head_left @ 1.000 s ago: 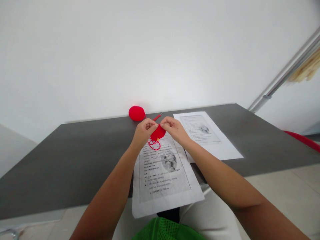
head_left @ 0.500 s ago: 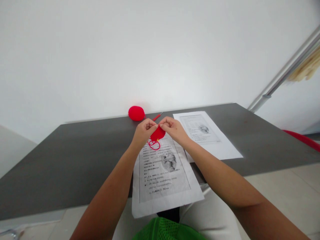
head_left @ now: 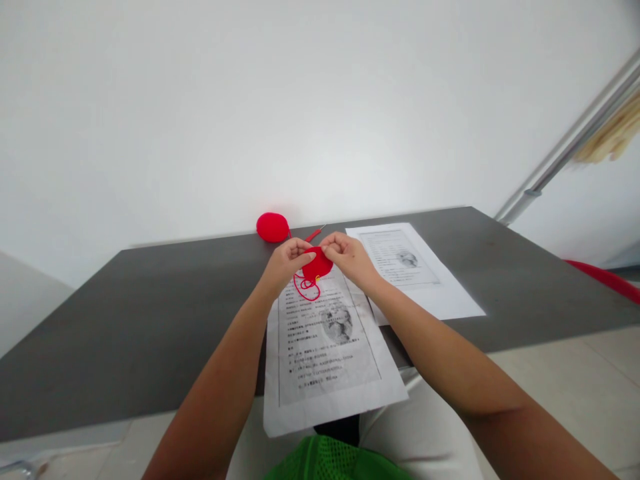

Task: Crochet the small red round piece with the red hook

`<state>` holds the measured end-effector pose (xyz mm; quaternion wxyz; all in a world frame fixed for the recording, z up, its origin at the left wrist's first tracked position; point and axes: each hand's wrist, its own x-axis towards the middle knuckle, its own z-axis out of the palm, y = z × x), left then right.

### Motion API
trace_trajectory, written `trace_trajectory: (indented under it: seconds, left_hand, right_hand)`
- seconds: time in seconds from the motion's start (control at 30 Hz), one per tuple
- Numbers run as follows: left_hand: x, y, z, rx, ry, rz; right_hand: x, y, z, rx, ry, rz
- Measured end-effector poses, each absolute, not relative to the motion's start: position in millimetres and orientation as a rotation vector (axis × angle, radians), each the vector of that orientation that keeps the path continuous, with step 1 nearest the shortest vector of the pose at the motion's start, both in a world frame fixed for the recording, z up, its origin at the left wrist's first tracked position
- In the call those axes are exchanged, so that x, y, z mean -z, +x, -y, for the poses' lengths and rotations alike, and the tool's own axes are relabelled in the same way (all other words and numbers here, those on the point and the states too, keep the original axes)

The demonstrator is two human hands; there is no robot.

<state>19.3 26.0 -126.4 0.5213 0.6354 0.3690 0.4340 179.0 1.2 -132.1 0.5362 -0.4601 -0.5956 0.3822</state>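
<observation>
A small red crochet piece [head_left: 318, 265] is pinched between my two hands above a printed sheet. My left hand [head_left: 289, 261] grips its left edge with thumb and fingers. At its upper right edge, the thumb and forefinger of my right hand [head_left: 347, 254] are closed on it. Loose red yarn [head_left: 309, 291] hangs from the lower side in loops, beside a small yellow marker [head_left: 317, 279]. Beyond my hands lies a crochet hook [head_left: 314, 235] with a red handle. A red yarn ball [head_left: 273, 227] rests to its left, near the wall.
The printed sheet [head_left: 325, 373] under my hands hangs over the front edge of the dark table [head_left: 150, 320]. A second printed sheet [head_left: 450, 297] lies to the right. A white wall [head_left: 320, 113] stands right behind the table, and a metal pole [head_left: 575, 147] slants at the right.
My hands have moved slightly apart along the crochet piece's top edge, so more of its face shows. My left hand has shifted a little left; ball, hook and sheets stay put.
</observation>
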Motion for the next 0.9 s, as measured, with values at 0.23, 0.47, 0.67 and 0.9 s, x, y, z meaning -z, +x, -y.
trace_trajectory:
  seconds: [0.23, 0.47, 0.67, 0.9]
  left_hand:
    - [128.7, 21.1, -27.2, -1.153, 1.56, -0.938]
    - [126.8, 21.3, -24.7, -1.174, 1.577, -0.931]
    - [129.2, 21.7, -24.3, -1.169, 1.547, -0.92]
    - [126.0, 22.6, -21.9, -1.177, 1.505, -0.938]
  right_hand:
    - [131.5, 179.2, -2.0, -0.916, -1.059, 1.37]
    - [134.6, 178.8, -4.8, -1.066, -1.009, 1.352]
    - [133.2, 177.7, -2.0, -1.054, -0.982, 1.364]
    - [132.7, 175.9, 0.4, -1.077, -0.947, 1.355]
